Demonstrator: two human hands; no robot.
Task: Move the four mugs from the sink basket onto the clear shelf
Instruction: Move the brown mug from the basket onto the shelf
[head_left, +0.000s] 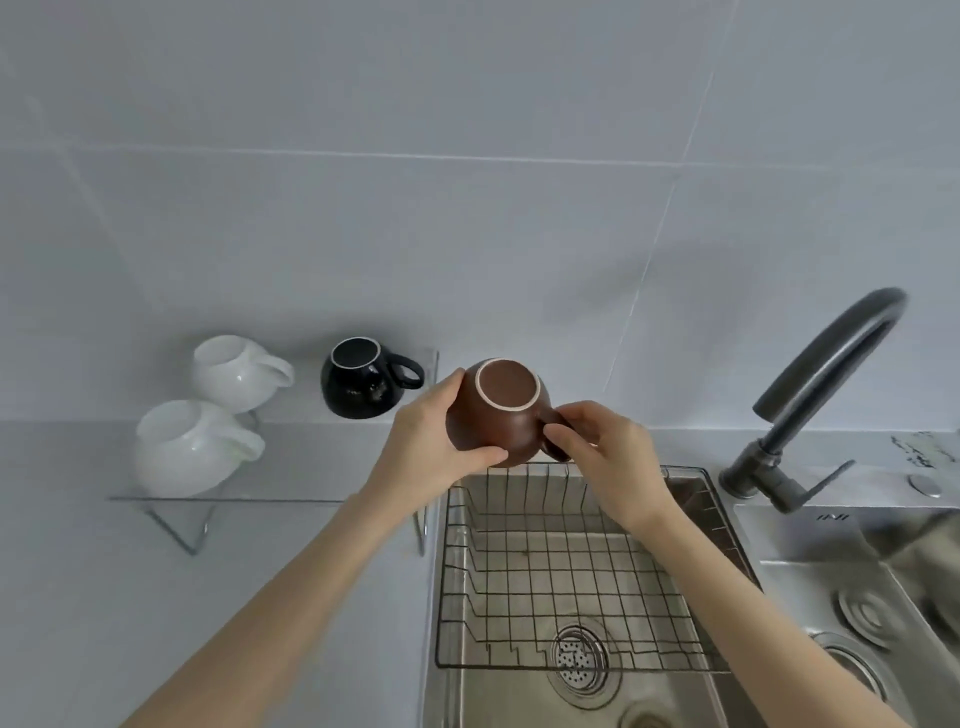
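A brown mug (498, 415) is held upside down above the far edge of the wire sink basket (566, 587). My left hand (431, 441) cups its body from the left. My right hand (602, 447) pinches its handle on the right. The basket holds no mugs. On the clear shelf (291, 493) to the left stand two white mugs (239, 371) (192, 447) and a black mug (363, 379), all upside down with handles pointing right. The brown mug is just right of the shelf's right end.
The basket sits in a steel sink (519, 691) with a drain strainer (579, 657). A dark curved faucet (821, 384) rises at the right. A second basin (857, 623) lies right of it. The tiled wall (467, 182) stands close behind.
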